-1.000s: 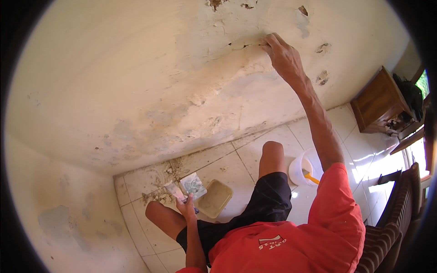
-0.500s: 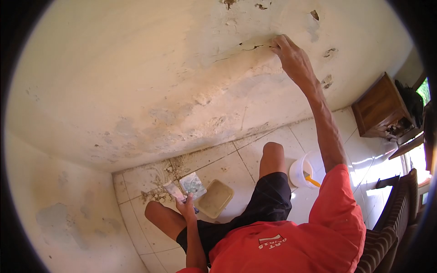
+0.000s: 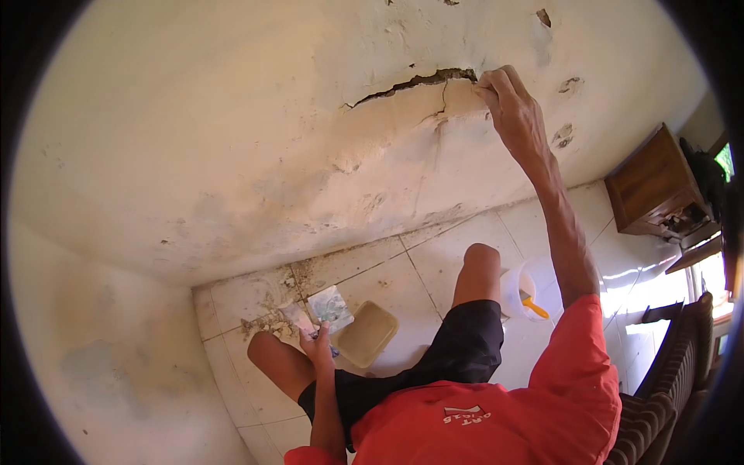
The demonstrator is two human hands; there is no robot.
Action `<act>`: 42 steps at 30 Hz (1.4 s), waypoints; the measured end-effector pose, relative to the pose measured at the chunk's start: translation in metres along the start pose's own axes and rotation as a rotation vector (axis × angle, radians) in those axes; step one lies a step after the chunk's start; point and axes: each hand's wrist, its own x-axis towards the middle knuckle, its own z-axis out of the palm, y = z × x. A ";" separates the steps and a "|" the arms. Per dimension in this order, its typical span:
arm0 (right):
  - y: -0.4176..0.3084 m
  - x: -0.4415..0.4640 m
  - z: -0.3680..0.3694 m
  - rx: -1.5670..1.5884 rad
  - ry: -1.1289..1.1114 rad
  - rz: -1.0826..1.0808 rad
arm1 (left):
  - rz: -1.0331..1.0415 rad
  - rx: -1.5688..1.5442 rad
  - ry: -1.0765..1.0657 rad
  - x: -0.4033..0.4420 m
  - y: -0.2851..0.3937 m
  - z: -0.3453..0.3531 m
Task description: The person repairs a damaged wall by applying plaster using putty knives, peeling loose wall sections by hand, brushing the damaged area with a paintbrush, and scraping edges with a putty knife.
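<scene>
Plaster, chalky and jaggedly split, spans twelve o'clock; the right hand, fingers bunched, meets its crack at one, grip unclear; the left hand, at seven, curls around a flat scraper.

Cream, grey-blotched wall behind the right fingers, dark crack beside them, white-printed red shirt below

Daylight's coming in hard from the opening on the right, pretty much blown out to white, with glare streaks across the floor tiles. The wall gets softer, warmish light and looks duller toward the left corner. Chair on the near right mostly sits in shadow. Fisheye's strong: bent lines, black rounded border, edges going soft.
</scene>
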 end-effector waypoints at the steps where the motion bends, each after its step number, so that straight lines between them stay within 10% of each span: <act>1: 0.001 0.001 0.001 0.000 0.028 -0.013 | 0.031 -0.038 0.014 -0.002 0.007 0.009; 10: 0.031 -0.035 0.024 -0.091 0.120 -0.166 | 0.009 0.029 0.050 -0.004 0.027 0.009; 23: 0.024 -0.245 0.052 0.308 -0.396 0.885 | 0.144 0.053 0.147 0.037 0.094 -0.013; 32: -0.052 -0.095 0.019 0.281 0.040 0.289 | 0.154 0.032 0.225 0.053 0.076 -0.018; 42: -0.056 -0.011 0.035 0.275 0.132 0.253 | 0.206 -0.061 0.179 0.057 0.052 -0.024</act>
